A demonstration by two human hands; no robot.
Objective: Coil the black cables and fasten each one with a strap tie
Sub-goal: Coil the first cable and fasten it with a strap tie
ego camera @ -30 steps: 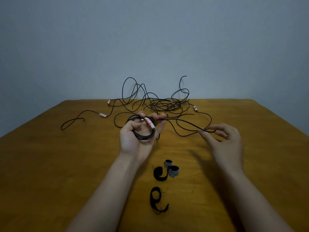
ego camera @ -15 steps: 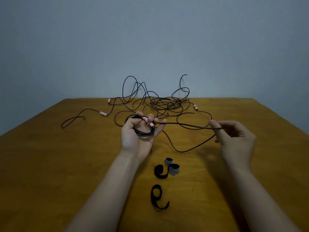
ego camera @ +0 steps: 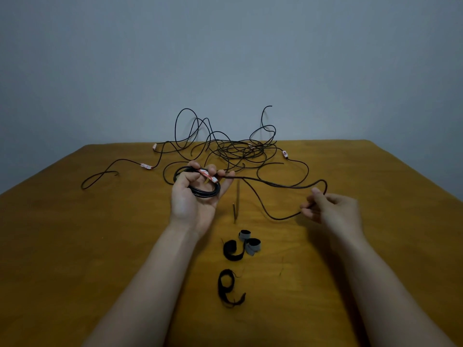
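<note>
The wooden counter [ego camera: 75,246] carries a loose tangle of black cables [ego camera: 238,151] along the middle of its far edge, with 1 strand trailing toward the far left corner. The left hand [ego camera: 193,201], palm up near the counter's middle, has its fingers curled round a small coil [ego camera: 205,192] of black cable. From there a free run of cable [ego camera: 275,184] leads right to the right hand [ego camera: 333,211], which pinches a bend of it toward the right edge. Between the forearms, toward the near edge, lie 2 black strap ties [ego camera: 231,250] [ego camera: 228,288], and a rolled grey strap [ego camera: 250,242] touches the farther one. A white-and-red tag [ego camera: 208,174] crosses the coil.
</note>
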